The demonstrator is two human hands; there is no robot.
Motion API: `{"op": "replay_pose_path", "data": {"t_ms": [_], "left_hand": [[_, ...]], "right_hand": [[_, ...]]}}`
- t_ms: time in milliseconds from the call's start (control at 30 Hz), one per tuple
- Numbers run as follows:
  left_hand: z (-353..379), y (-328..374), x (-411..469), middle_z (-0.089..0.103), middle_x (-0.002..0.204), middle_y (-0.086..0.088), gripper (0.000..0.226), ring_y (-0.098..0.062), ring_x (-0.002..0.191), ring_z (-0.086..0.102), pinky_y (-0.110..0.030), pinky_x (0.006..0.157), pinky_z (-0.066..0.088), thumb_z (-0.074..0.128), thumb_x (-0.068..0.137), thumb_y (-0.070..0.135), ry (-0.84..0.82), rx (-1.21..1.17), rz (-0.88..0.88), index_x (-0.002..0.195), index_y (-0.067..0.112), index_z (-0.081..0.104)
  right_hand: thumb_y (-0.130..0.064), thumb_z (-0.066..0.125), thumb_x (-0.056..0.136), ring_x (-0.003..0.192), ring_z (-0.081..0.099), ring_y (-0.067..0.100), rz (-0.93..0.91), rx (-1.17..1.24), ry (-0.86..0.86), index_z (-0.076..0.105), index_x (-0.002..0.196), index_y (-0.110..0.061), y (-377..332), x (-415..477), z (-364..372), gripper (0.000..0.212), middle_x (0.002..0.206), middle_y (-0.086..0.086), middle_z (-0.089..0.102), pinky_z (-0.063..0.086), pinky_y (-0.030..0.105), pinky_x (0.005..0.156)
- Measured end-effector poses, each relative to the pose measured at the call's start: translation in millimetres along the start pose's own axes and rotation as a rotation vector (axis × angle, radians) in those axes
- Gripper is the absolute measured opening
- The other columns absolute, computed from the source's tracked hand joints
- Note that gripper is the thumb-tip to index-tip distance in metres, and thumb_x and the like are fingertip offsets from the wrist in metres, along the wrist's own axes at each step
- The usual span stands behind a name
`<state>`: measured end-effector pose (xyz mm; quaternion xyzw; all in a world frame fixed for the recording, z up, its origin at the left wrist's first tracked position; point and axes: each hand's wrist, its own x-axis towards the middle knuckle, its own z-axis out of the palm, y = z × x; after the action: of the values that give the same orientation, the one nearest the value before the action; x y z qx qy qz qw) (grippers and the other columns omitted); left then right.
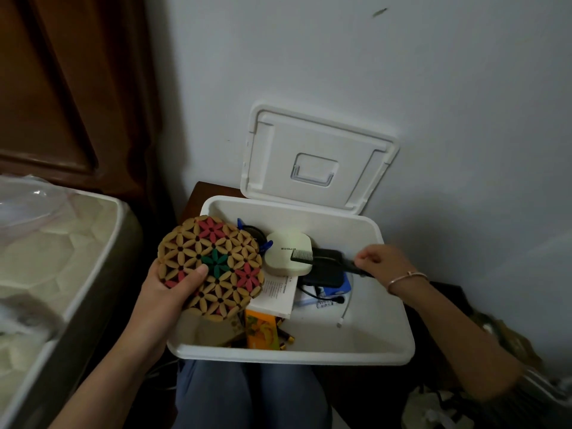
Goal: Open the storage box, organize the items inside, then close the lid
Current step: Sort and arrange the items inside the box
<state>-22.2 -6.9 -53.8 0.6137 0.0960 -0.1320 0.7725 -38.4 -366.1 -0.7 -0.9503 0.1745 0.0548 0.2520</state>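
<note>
Head view: the box (397,351) sits open mid-frame, its lid (315,162) leaning on the wall behind. Left hand (168,292) grips the woven mat (216,264) over the left rim, and right hand (380,261) pinches a comb (305,256). The mat could clip the rim or slip. Free room is only at the box's lower right.

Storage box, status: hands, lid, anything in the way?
Left hand grips woven mat over storage box. Right hand holds black comb. Lid stands open, nothing blocking it.
</note>
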Motion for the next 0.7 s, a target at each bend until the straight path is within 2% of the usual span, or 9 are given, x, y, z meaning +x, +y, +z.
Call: {"op": "replay_pose_path", "data": {"t_ms": [67,167,333,400,433,500,600,667,700], "left_hand": [[0,0,-1,0.069,0.117,-0.004,0.077,-0.02,0.099,0.071,-0.035,0.072,0.059,0.079,0.062,0.041,-0.006,0.005,0.001,0.132,0.031,0.048],[2,2,-2,0.068,0.117,-0.004,0.08,-0.021,0.1,0.07,-0.036,0.075,0.059,0.079,0.061,0.042,0.003,0.03,0.005,0.133,0.03,0.047],[5,5,-5,0.069,0.113,0.001,0.08,-0.016,0.096,0.07,-0.028,0.067,0.058,0.079,0.057,0.045,0.027,0.088,0.015,0.129,0.032,0.047],[5,6,-5,0.069,0.112,0.001,0.076,-0.016,0.094,0.071,-0.026,0.064,0.058,0.079,0.058,0.043,0.023,0.095,0.012,0.126,0.034,0.048],[5,6,-5,0.069,0.112,0.001,0.075,-0.016,0.094,0.071,-0.026,0.064,0.059,0.079,0.059,0.043,0.02,0.099,0.008,0.126,0.034,0.048],[4,6,-3,0.069,0.113,0.0,0.078,-0.018,0.096,0.071,-0.031,0.068,0.059,0.079,0.058,0.043,0.02,0.101,-0.006,0.128,0.031,0.048],[6,9,-2,0.07,0.112,-0.003,0.075,-0.018,0.092,0.072,-0.032,0.067,0.06,0.079,0.06,0.039,0.019,0.108,-0.029,0.128,0.029,0.05],[10,12,-2,0.071,0.11,-0.004,0.069,-0.018,0.089,0.073,-0.029,0.063,0.06,0.079,0.062,0.036,0.003,0.13,-0.051,0.125,0.03,0.051],[12,13,-3,0.071,0.109,-0.005,0.069,-0.02,0.091,0.072,-0.032,0.067,0.06,0.079,0.061,0.037,-0.013,0.143,-0.067,0.124,0.029,0.052]], "right_hand": [[-0.016,0.063,0.086,0.075,0.057,0.015,0.003,0.03,0.021,0.071,0.084,-0.011,-11,18,18,0.009,0.081,0.004,0.067,0.04,0.022,0.071],[-0.014,0.062,0.087,0.079,0.059,0.018,0.049,0.088,0.066,0.071,0.085,-0.01,-26,47,40,0.01,0.088,0.008,0.07,0.039,0.021,0.073],[-0.012,0.06,0.089,0.093,0.062,0.022,0.061,0.207,0.236,0.065,0.1,-0.007,-35,60,64,0.014,0.104,0.011,0.068,0.039,0.018,0.068],[-0.014,0.06,0.089,0.099,0.061,0.024,0.003,0.148,0.309,0.063,0.108,-0.008,-29,51,64,0.02,0.108,0.009,0.066,0.045,0.02,0.07],[-0.013,0.061,0.088,0.1,0.06,0.025,-0.035,0.102,0.348,0.064,0.109,-0.008,-24,45,62,0.022,0.109,0.01,0.065,0.048,0.024,0.077],[-0.009,0.063,0.083,0.103,0.057,0.03,-0.094,0.003,0.421,0.064,0.108,-0.007,-9,30,51,0.025,0.108,0.014,0.064,0.046,0.038,0.09],[-0.004,0.067,0.078,0.106,0.053,0.038,-0.063,-0.112,0.507,0.063,0.108,-0.002,29,6,27,0.031,0.109,0.02,0.061,0.04,0.043,0.092],[-0.007,0.069,0.079,0.114,0.049,0.039,-0.007,-0.103,0.455,0.059,0.116,0.001,50,-9,16,0.039,0.118,0.022,0.057,0.038,0.044,0.096],[-0.01,0.069,0.082,0.12,0.046,0.037,0.02,-0.086,0.394,0.055,0.123,0.0,58,-15,13,0.045,0.127,0.021,0.053,0.036,0.044,0.1]]}}
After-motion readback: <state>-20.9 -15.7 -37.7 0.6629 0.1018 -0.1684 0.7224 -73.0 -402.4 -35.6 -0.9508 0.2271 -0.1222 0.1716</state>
